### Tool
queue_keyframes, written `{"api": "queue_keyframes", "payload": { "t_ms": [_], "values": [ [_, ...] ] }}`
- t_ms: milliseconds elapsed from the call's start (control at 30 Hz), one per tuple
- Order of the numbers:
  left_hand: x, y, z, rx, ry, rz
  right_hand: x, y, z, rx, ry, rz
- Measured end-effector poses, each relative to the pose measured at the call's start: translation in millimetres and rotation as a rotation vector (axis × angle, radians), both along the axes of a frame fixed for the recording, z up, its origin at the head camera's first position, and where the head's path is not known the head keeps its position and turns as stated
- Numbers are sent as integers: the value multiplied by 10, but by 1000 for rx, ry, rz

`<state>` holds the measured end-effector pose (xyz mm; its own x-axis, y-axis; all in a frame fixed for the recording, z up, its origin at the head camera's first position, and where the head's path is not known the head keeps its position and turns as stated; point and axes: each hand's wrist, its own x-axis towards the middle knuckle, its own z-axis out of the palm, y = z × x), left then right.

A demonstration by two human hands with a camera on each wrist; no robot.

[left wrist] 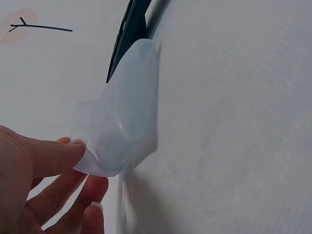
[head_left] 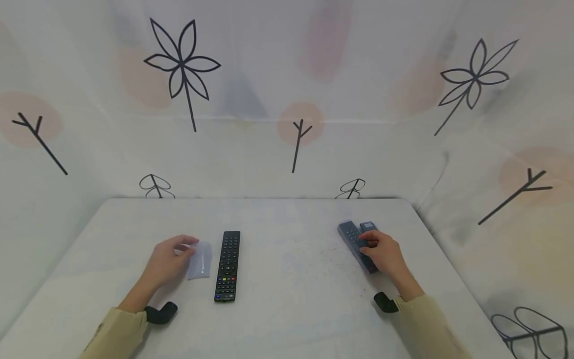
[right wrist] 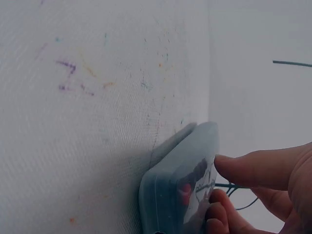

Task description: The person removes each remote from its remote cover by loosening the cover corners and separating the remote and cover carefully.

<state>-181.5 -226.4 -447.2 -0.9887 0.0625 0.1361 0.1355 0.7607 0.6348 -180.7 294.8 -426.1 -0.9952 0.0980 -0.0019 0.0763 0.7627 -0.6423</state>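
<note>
On the left, my left hand [head_left: 168, 259] pinches one edge of a clear plastic sleeve [head_left: 200, 262] between thumb and fingers. The left wrist view shows the sleeve [left wrist: 129, 97] bent and translucent, its body rising off the pinched corner. Just right of it lies a long black remote control [head_left: 227, 264] with several rows of buttons. My right hand [head_left: 383, 252] is over a remote control in a clear cover [head_left: 350, 234], which lies slanted on the table. In the right wrist view, the thumb [right wrist: 234, 168] and loosely bent fingers are right at the face of the covered remote [right wrist: 170, 200].
A second, smaller-looking remote [head_left: 368, 226] lies beside the covered one, partly behind the right hand. The white table [head_left: 287, 319] has faint coloured marks near the right hand. A printed cloth [head_left: 251, 149] stands behind and along the sides. Black wrist mounts [head_left: 162, 313] jut from both sleeves.
</note>
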Motion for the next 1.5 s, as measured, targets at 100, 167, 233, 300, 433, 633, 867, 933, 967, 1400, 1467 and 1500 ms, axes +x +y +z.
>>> {"api": "queue_keyframes", "payload": {
  "t_ms": [100, 167, 233, 300, 433, 633, 867, 933, 967, 1400, 1467, 1500],
  "values": [
    [0, 3, 10, -3, 1, -4, -9, -18, 9, -10, 6, 9],
    [2, 5, 18, -4, 0, -5, -17, -28, 11, -11, 0, 15],
    [4, 7, 22, -4, 0, -5, -30, -30, 14, -5, -9, 19],
    [6, 7, 25, -4, -2, -4, -45, -32, 9, 2, -25, 14],
    [1, 5, 16, -1, -2, -4, -69, -51, 2, 10, -30, 12],
    [-22, -1, -5, 0, -6, -21, -75, -94, -6, -4, -16, 12],
    [-37, -9, 18, -12, -44, -45, -60, -79, 2, -34, -55, -6],
    [-25, -6, 25, -13, -47, -45, -59, -73, -1, -32, -58, -1],
    [-21, -4, 27, -14, -44, -45, -59, -71, -4, -32, -61, 0],
    [-8, -7, 1, -16, -20, -52, -24, -71, 11, -49, -34, 10],
    [-5, -8, 4, -13, -22, -54, -22, -76, 11, -69, -25, 8],
    [-5, -10, 4, -10, -25, -55, -20, -80, 10, -80, -23, 6]
  ]
}}
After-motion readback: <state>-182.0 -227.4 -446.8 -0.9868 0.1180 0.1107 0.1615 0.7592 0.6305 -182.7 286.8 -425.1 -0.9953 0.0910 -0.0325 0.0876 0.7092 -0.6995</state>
